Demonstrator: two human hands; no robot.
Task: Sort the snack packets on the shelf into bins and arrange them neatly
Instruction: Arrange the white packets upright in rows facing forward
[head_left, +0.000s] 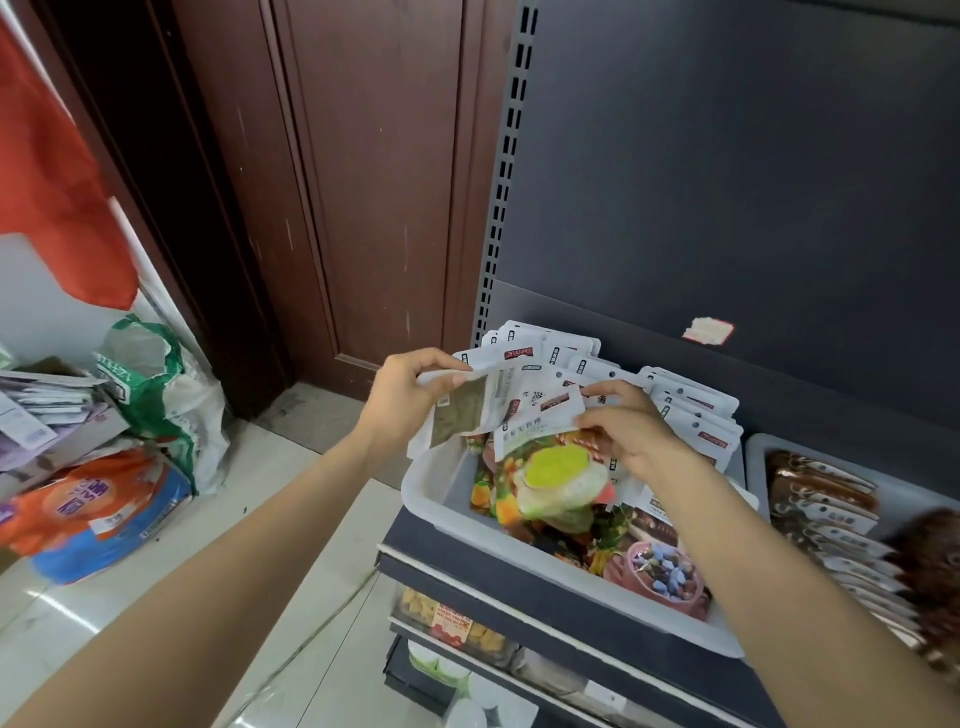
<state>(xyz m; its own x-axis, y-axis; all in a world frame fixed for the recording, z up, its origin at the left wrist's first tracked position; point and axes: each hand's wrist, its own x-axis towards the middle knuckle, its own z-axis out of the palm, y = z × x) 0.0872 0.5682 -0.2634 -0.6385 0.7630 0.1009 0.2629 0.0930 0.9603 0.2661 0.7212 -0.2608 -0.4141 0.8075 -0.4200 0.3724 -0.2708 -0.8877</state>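
Left hand (402, 395) pinches a packet (462, 415) hanging long-axis down, at 10 o'clock of the bin (441, 506); right hand (621, 423) grips a colourful packet (550, 475).

**Both hands at work, arms outstretched**

Both bare forearms reach forward and up from the lower corners of the view, converging toward the middle. The left hand (402, 392) is raised, wrist bent slightly, thumb and fingers pinching the top edge of a packet (470, 410). The right hand (626, 423) sits just beside it, a little lower, back of the hand up, fingers curled down and gripping a second packet (550, 467).
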